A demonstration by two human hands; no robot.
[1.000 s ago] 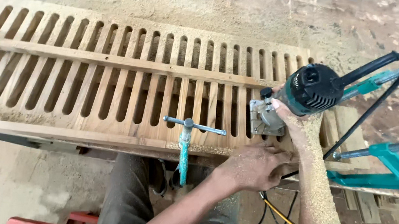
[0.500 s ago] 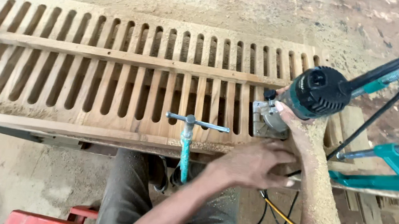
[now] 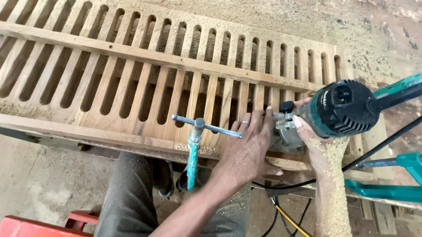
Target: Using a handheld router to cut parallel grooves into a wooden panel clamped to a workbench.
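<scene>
A long slotted wooden panel lies across the workbench, dusted with sawdust. My right hand, coated in sawdust, grips a teal and black trim router standing on the panel's right end. My left hand lies flat on the panel just left of the router's metal base, fingers spread. A ring shows on one finger.
A teal screw clamp with a steel T-handle pins the panel's near edge. A second teal clamp sits at the right. The router's black cord arcs right; black and yellow cables hang below. A red stool stands low left.
My left hand has moved up from the panel's near edge onto its top, beside the router base. The router has stayed at the right end.
</scene>
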